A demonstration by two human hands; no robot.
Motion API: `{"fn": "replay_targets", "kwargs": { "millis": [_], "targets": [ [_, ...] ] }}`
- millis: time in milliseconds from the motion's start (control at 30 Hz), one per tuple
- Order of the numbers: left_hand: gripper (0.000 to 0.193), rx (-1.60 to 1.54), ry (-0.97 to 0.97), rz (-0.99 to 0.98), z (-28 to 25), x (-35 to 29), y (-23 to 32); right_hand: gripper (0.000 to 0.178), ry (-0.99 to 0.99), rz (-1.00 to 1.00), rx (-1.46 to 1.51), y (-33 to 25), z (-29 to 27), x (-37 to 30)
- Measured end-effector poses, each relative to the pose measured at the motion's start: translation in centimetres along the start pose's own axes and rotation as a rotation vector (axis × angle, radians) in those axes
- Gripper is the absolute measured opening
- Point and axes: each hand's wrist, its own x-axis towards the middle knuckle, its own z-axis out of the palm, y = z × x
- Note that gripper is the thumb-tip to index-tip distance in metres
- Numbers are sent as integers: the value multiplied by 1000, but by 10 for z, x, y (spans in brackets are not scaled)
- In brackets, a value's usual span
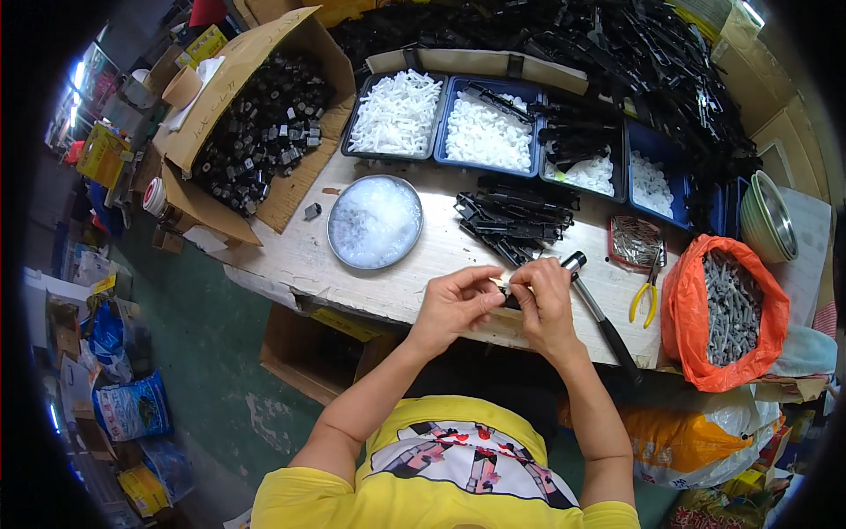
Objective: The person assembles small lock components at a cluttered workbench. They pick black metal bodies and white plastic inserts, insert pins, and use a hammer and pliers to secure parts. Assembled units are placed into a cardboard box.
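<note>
Both my hands meet over the front edge of the table. My left hand (456, 304) pinches a small dark part (505, 289) between thumb and fingers. From the other side my right hand (546, 307) has its fingertips closed on the same part. What the fingertips cover is too small to make out. Just beyond them lies a pile of long black parts (511, 216). A hammer (602, 319) with a black handle rests beside my right hand, its handle over the edge. To the left stands a round metal dish (331, 222) of whitish translucent material.
At the back, blue bins (440, 132) hold small white pieces and black parts. An open cardboard box (291, 189) of dark metal pieces stands left. Yellow-handled pliers (648, 295), a red tray (612, 256) of pins and an orange bag (683, 309) of grey metal parts are right.
</note>
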Motion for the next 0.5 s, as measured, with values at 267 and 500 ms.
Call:
{"fn": "replay_targets", "kwargs": {
  "millis": [267,500],
  "targets": [
    [27,471,56,163,-15,10,-10,13,-177,-24,-301,8,11,-13],
    [20,970,1,304,-2,19,-6,16,-208,-50,-337,10,5,-12]
  ]
}}
